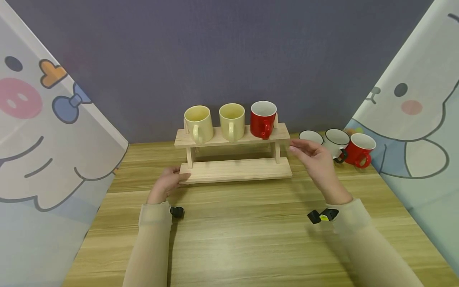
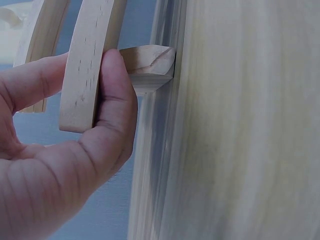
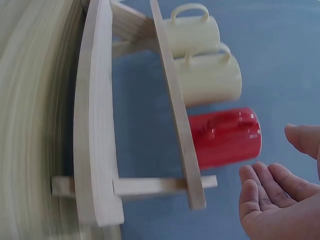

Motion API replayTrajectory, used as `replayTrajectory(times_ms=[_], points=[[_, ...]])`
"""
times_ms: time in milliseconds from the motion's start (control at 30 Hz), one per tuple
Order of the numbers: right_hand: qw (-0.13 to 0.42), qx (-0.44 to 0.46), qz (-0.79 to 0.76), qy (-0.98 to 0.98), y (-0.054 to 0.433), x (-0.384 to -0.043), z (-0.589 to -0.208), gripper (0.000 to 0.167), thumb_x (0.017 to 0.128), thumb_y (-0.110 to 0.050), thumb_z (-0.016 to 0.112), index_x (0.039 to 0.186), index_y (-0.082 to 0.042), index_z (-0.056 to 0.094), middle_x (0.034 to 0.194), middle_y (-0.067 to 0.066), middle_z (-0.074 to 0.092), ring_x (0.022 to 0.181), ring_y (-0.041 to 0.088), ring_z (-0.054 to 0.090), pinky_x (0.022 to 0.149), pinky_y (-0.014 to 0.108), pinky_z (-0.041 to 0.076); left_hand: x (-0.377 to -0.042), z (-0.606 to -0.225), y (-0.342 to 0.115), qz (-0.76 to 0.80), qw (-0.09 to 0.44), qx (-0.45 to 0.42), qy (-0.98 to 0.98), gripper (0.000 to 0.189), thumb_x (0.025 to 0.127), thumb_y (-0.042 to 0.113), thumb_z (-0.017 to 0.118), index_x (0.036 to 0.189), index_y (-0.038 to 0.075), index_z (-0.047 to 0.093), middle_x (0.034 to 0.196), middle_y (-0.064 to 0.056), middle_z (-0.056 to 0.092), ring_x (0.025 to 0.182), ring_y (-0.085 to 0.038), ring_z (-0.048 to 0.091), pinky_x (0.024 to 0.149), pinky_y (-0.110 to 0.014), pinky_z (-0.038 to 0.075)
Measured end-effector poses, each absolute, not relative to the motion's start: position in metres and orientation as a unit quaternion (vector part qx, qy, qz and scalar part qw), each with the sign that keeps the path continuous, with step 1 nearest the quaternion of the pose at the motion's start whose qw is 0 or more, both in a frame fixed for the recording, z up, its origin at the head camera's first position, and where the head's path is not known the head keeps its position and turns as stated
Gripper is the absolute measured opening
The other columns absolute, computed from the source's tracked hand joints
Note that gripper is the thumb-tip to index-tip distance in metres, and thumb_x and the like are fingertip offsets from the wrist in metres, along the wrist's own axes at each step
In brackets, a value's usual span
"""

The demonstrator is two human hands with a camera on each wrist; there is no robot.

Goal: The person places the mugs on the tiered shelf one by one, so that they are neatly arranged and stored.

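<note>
A two-tier wooden rack (image 1: 234, 169) stands on the table. My left hand (image 1: 166, 183) grips the left end of its lower board (image 2: 87, 75), thumb on one face and fingers on the other. On the upper shelf stand a yellow mug (image 1: 202, 126) at the left, another yellow mug (image 1: 237, 115) in the middle and a red mug (image 1: 257, 125) at the right, handles facing me. My right hand (image 1: 317, 159) is just off the rack's right end, holding nothing. In the right wrist view, its slightly bent fingers (image 3: 280, 182) are apart from the red mug.
Right of the rack, behind my right hand, are two white mugs with dark rims (image 1: 331, 148) and a second red mug (image 1: 353, 150). A grey panel (image 1: 229, 52) rises behind the rack. Cartoon-printed panels flank the wood-grain table (image 1: 244, 239) left and right.
</note>
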State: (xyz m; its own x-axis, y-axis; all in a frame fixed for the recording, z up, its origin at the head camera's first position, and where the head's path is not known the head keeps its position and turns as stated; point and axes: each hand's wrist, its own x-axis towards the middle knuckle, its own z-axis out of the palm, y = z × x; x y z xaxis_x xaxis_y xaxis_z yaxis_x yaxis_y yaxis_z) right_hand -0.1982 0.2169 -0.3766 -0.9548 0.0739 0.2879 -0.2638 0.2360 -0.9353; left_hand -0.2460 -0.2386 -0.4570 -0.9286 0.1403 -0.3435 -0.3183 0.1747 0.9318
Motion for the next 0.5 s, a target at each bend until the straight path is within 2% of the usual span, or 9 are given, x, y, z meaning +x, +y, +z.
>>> replayTrajectory(times_ms=[300,500], points=[[0.164,0.032,0.601,-0.781,0.243,-0.201,-0.384,0.043,0.096,-0.017,0.075,0.129,0.008,0.065,0.119,0.011,0.071,0.102,0.007,0.066,0.082,0.016,0.052,-0.245,-0.454,-0.237,0.634,0.180,-0.063,0.749,0.054,0.103,0.008,0.062,0.141,-0.020,0.037,0.120,-0.024,0.059,0.102,-0.029,0.065,0.097,-0.048,0.050],[0.177,-0.002,0.581,-0.795,0.260,-0.207,-0.390,0.043,0.097,-0.024,0.074,0.128,0.005,0.067,0.118,0.005,0.072,0.101,0.006,0.065,0.084,0.015,0.051,-0.245,-0.454,-0.237,0.636,0.177,-0.060,0.749,0.054,0.103,0.007,0.062,0.141,-0.021,0.036,0.120,-0.026,0.058,0.102,-0.029,0.066,0.098,-0.049,0.050]])
